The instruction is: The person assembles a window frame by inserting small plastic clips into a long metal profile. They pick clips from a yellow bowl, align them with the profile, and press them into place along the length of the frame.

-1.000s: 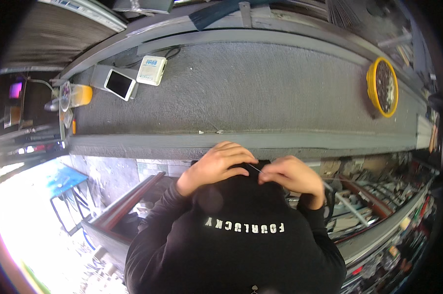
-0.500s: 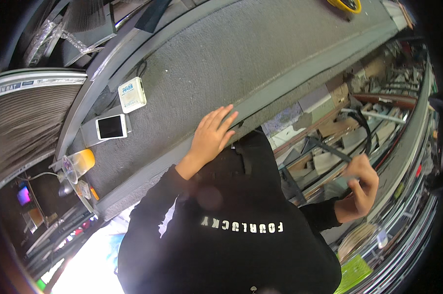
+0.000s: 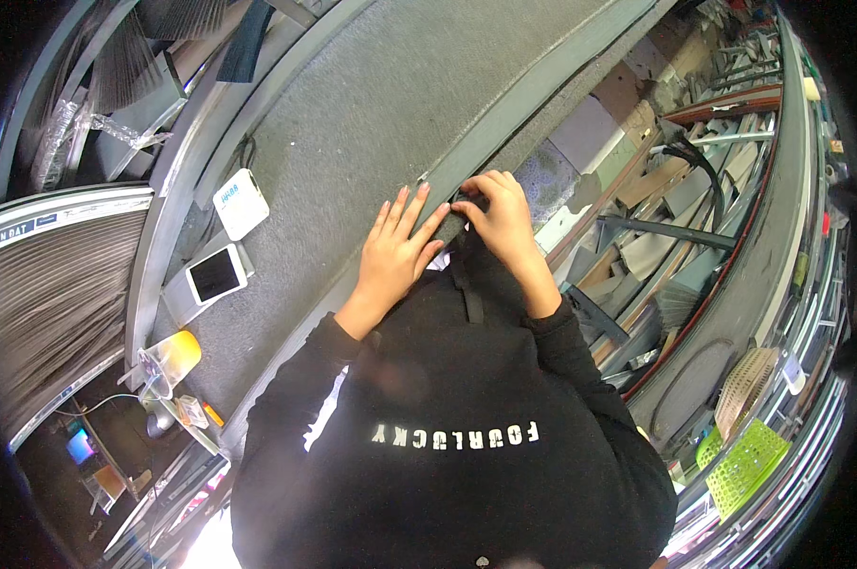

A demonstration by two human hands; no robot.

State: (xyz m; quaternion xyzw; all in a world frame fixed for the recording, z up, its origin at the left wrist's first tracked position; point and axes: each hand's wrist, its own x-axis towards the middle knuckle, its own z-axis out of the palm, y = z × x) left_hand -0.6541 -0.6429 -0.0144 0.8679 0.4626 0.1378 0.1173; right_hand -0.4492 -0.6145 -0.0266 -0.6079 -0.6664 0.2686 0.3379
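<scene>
My left hand (image 3: pixel 395 256) lies open with fingers spread on the near edge of a grey fabric-topped bench (image 3: pixel 372 104), over a long grey metal bar (image 3: pixel 519 109) that runs along that edge. Close beside its fingertips, my right hand (image 3: pixel 502 223) is closed, thumb and forefinger pinched together at the bench edge. Something small and dark seems to be between those fingertips, but I cannot make out what it is. Both forearms are in black sleeves.
On the bench at left lie a white phone (image 3: pixel 216 275), a white box (image 3: pixel 242 204) and a plastic cup with yellow contents (image 3: pixel 177 357). Shelves of offcuts (image 3: pixel 684 242) stand at right, with a green basket (image 3: pixel 746 465) lower down. A pleated screen (image 3: pixel 59 303) leans at far left.
My right hand has come in from the shelf side at right to the bench edge beside my left hand. The left hand stays spread on the edge. The whole view has turned slightly.
</scene>
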